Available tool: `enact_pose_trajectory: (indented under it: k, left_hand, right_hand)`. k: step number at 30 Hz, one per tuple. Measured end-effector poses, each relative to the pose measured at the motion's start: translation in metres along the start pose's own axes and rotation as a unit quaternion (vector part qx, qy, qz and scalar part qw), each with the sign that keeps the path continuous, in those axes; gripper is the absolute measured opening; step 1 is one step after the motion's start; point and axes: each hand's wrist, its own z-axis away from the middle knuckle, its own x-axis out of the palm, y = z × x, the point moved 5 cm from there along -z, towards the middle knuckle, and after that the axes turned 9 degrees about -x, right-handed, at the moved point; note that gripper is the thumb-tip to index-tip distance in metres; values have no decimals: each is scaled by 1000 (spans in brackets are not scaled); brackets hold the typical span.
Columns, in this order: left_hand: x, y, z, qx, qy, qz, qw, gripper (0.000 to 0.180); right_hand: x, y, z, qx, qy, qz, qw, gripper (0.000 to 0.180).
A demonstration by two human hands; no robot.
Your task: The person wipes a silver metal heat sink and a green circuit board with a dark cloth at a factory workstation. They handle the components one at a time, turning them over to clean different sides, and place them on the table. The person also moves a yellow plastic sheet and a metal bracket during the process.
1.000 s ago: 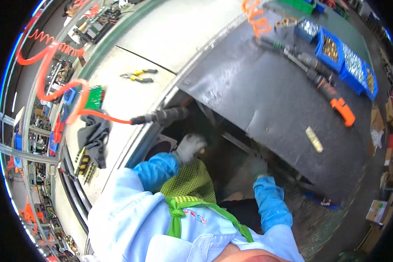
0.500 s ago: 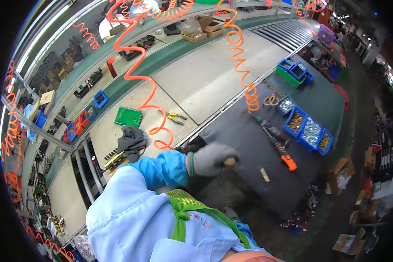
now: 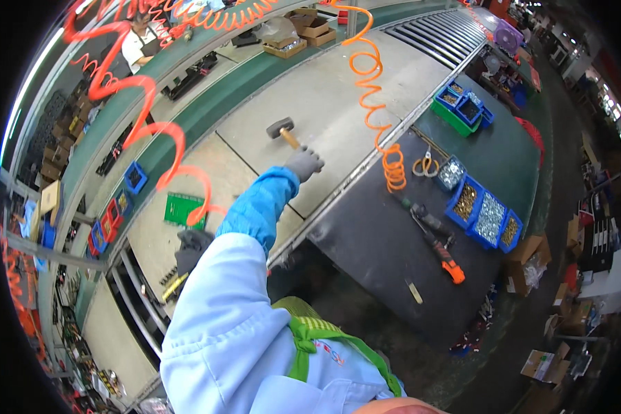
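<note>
My left hand [image 3: 303,163], in a grey glove with a blue sleeve cover, is stretched far out over a pale grey panel [image 3: 338,96] on the work line. It is closed around the end of the wooden handle of a hammer [image 3: 283,130], whose dark head rests on the panel just beyond the hand. My right hand is out of view, hidden below my light blue coat and green-yellow apron straps.
An orange coiled hose [image 3: 378,103] hangs right of the hand. On the dark bench lie an air screwdriver [image 3: 435,241], scissors [image 3: 426,165] and blue bins of screws [image 3: 486,217]. A green tray [image 3: 183,208] and dark gloves [image 3: 190,245] sit left. Another person [image 3: 141,38] works far off.
My view has swung up from the dark space under the bench. My left hand rose and reached forward onto the pale panel, now gripping the hammer. My right hand has dropped out of view.
</note>
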Motion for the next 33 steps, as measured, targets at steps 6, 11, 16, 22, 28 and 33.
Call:
enact_pose_trajectory:
  k: [6, 11, 16, 22, 28, 33]
  left_hand:
    - [82, -108, 3, 37, -21, -28, 999, 6]
    - [123, -253, -27, -159, -78, -176, 968, 24]
    - [107, -264, -57, -305, -96, -46, 946, 40]
    - [88, -106, -74, -226, -121, 125, 958, 29]
    - [9, 70, -99, -171, -137, 254, 942, 35]
    - [-23, 193, -72, -142, -188, 322, 917, 42]
  right_hand:
    - [-23, -58, -2, 58, -33, -75, 995, 56]
    - [-44, -97, -1, 77, -23, -85, 993, 55]
    - [-54, -125, -8, 63, -21, -76, 995, 53]
    - [-66, -131, -39, 9, -3, -45, 999, 52]
    - [-68, -123, -42, -2, -52, -81, 995, 51]
    - [-25, -50, -69, -7, -140, -74, 987, 47]
